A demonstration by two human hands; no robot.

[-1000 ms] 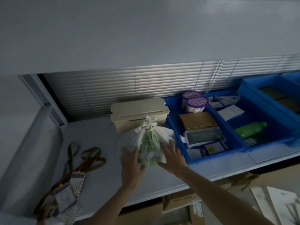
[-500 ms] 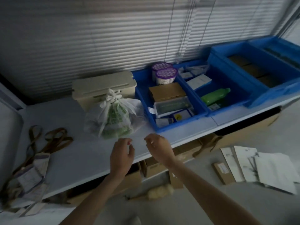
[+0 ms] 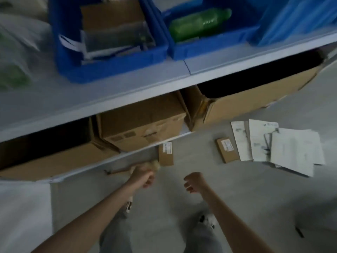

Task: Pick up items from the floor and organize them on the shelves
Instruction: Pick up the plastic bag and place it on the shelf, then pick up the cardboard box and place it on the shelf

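In the head view I am looking steeply down past the shelf edge to the floor. My left hand sits low in the middle of the frame, fingers curled loosely inward with nothing in them that I can see; it overlaps a pale fluffy duster lying on the floor behind it, and I cannot tell whether they touch. My right hand is just to its right, apart from it, fingers half curled and also holding nothing.

On the grey floor, right of centre, a small brown box with a white label lies beside a spread of white papers. A second small brown box lies near the frame's centre, partly under the lower shelf edge.

Across the upper half runs the white shelf. On it, at the top, stand a blue bin with a brown carton and clear packets, and to its right another blue bin holding a green bottle. At the far upper left a tied plastic bag rests on the shelf, blurred. Below the shelf sit cardboard boxes.
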